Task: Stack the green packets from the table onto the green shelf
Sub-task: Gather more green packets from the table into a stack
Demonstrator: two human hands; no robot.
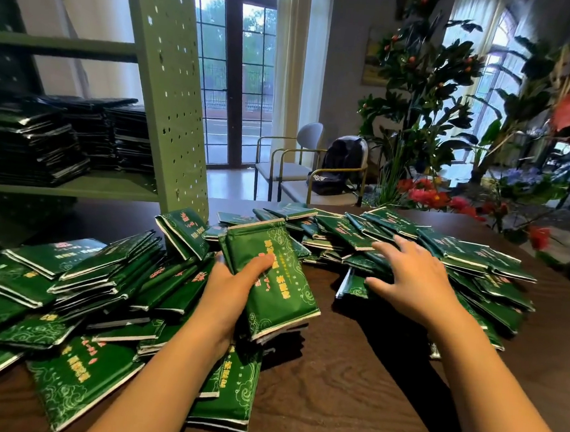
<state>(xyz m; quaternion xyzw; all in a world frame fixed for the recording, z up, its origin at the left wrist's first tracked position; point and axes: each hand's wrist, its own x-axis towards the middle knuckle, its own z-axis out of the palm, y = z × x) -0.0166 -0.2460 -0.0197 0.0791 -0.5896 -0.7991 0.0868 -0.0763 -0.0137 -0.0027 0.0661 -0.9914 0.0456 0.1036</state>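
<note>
Seen from the head camera, a dark brown wood-grain worktop (348,391) carried many glossy green foil packets with gold and red print, lying in two loose heaps. The left heap (83,285) spread from the near left edge toward the middle, and the right heap (477,261) ran along the far right side. The left hand (233,290) was clamped on a small bundle of packets (277,293), with the thumb laid across the printed face of the top one and the fingers hidden underneath. The bundle was tilted in the middle of the worktop, at the right edge of the left heap, and whether it rested on the packets below could not be told. The right hand (411,280) was spread apart, palm down, fingers straight and splayed over the near edge of the right heap. Its fingertips (385,247) were touching the packets or just above them, and which could not be told. At the far left stood the pale green metal shelf (171,87) with a perforated upright. On its board several neat stacks of packets (44,139) sat side by side in shadow. Beyond the worktop were two pale chairs with thin metal frames (291,161), a dark bag (342,165) on the right one, tall glazed doors (233,75), leafy plants (423,90) and red flowers (428,194) at the far right.
</note>
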